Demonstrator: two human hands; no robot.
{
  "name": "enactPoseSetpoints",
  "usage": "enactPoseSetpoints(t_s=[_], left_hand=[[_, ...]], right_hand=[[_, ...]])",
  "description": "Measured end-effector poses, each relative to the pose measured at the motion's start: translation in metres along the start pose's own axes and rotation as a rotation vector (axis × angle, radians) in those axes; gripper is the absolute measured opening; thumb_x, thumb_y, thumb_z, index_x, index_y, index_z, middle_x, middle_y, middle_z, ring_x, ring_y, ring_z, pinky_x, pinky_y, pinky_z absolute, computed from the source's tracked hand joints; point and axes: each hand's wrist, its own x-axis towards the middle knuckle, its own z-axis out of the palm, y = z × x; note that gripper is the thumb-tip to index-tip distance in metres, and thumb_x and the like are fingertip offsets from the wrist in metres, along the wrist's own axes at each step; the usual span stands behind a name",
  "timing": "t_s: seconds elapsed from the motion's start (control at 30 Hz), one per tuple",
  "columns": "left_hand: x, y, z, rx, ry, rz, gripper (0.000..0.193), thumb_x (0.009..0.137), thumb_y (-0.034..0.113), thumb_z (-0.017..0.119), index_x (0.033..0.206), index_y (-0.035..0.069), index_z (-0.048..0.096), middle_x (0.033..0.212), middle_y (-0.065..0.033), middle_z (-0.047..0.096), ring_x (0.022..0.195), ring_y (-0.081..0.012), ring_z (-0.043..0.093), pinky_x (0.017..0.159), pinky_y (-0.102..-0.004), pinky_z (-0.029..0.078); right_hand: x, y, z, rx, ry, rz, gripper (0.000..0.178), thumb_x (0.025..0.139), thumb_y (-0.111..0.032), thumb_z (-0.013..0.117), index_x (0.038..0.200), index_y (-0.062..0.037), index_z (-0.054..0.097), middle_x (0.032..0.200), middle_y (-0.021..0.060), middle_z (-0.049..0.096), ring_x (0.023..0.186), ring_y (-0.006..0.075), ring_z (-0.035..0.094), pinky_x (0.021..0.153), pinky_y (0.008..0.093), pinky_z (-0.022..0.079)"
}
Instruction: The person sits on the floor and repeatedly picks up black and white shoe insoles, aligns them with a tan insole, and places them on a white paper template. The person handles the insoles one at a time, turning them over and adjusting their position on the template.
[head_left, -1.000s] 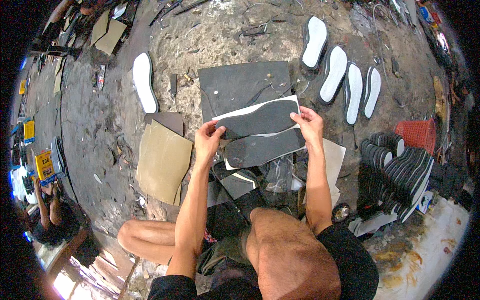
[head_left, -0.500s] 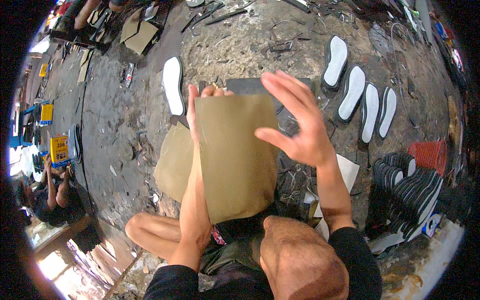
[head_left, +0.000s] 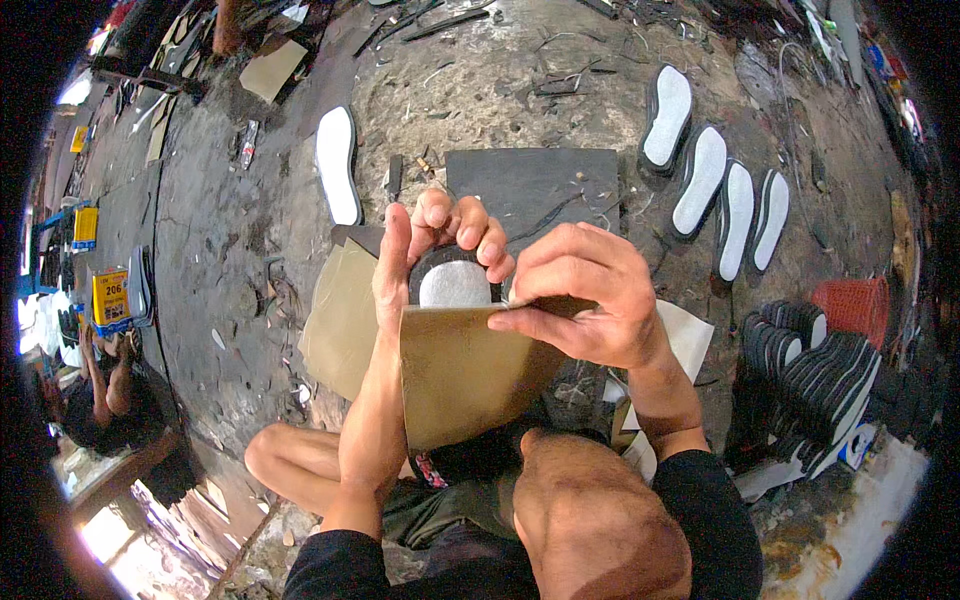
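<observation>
1. While the left hand (head_left: 395,275) stays behind the tan sheet (head_left: 475,365), the right hand (head_left: 600,295) has come in from its open, spread pose of half a second ago and now takes the sheet's upper edge.

2. That edge now sits lower, so the rounded end of a sole (head_left: 453,286), white on its face with a dark rim, shows above it; a moment earlier the sheet covered this spot. The sole's lower part remains hidden.

3. Left grip: fingers curled around the far side of the sole's dark rim, grasping it, with the thumb pointing up along the near left side. How the palm meets the sheet cannot be told.

4. Right grip: closed in a pinch, thumb on the near face of the sheet's edge, fingers bent over beyond it.

5. Both forearms rise from the lower edge of the view, the wrists drawn close together above the lap, the sheet tilted between them.

6. Beyond the hands, a black sheet (head_left: 535,185) lies on the floor (head_left: 250,200). Four loose soles (head_left: 700,180) lie at the upper right, and a pile of soles (head_left: 825,365) stands beside a red basket (head_left: 855,305).
</observation>
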Motion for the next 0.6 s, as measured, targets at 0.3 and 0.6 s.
enactPoseSetpoints(t_s=[0.3,0.6], left_hand=[[0.001,-0.004,0.003,0.049,0.022,-0.002,0.041,0.106,0.052,0.043,0.110,0.013,0.054,0.096,-0.0076,0.049,0.093,-0.0252,0.052,0.083,-0.0410,0.048],[-0.031,0.017,-0.020,1.004,0.398,-0.115,0.049,0.103,0.035,0.058,0.137,0.000,0.059,0.124,-0.0152,0.068,0.112,-0.0207,0.065,0.099,-0.0346,0.050]], right_hand=[[0.001,0.001,-0.001,0.063,0.021,0.055,0.031,0.066,-0.008,0.093,0.086,-0.0047,0.069,0.085,0.0078,0.067,0.077,0.0189,0.069,0.068,0.0300,0.056],[-0.015,0.030,0.001,-0.101,0.073,0.393,0.028,0.067,-0.011,0.092,0.081,-0.0030,0.069,0.082,0.0045,0.065,0.074,0.0160,0.064,0.065,0.0281,0.050]])
